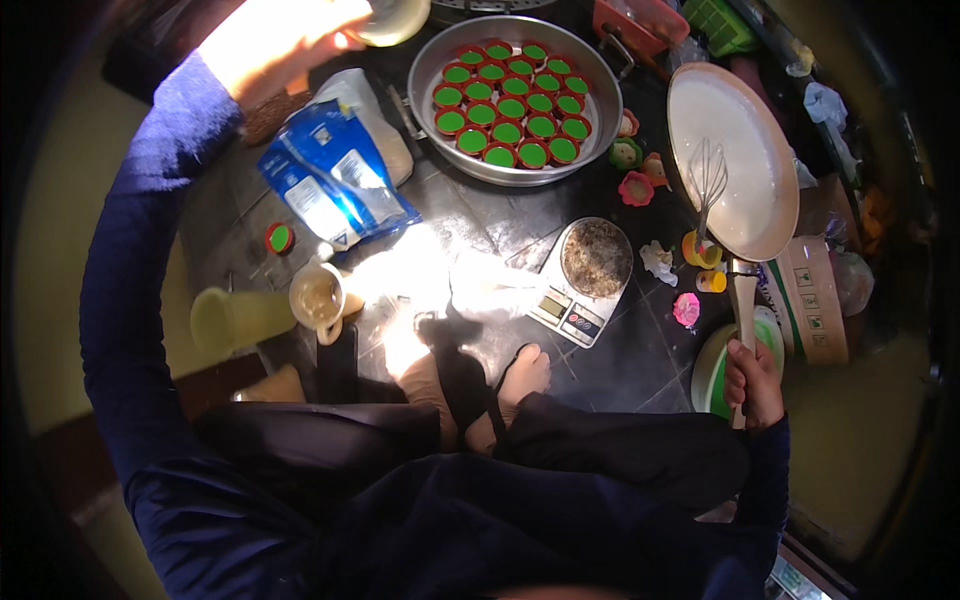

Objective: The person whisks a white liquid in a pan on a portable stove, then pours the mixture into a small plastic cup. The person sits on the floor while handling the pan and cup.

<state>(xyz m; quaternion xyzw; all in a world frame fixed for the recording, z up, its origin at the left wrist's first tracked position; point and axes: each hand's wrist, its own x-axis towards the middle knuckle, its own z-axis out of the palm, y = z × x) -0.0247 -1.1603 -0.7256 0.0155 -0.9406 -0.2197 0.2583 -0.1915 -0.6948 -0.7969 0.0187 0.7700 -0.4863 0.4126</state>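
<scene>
Dark blue top (pixel 500 530) fills the near edge; past it, the left hand (pixel 295 45) meets a pale bowl (pixel 398 25), though glare hides whether its fingers grip. Right-hand fingers (pixel 738 372) close round the handle (pixel 743 310) of a cream pan (pixel 735 140). Left of the pan, a pot (pixel 416 100) on the tiled floor (pixel 430 200) holds red cups (pixel 506 131) filled green, with a scale (pixel 578 318) nearer the feet (pixel 525 375).

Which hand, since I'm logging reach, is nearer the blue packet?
Left: the left hand is just beyond the blue packet; the right hand is far off to its right, closer to the body.
</scene>
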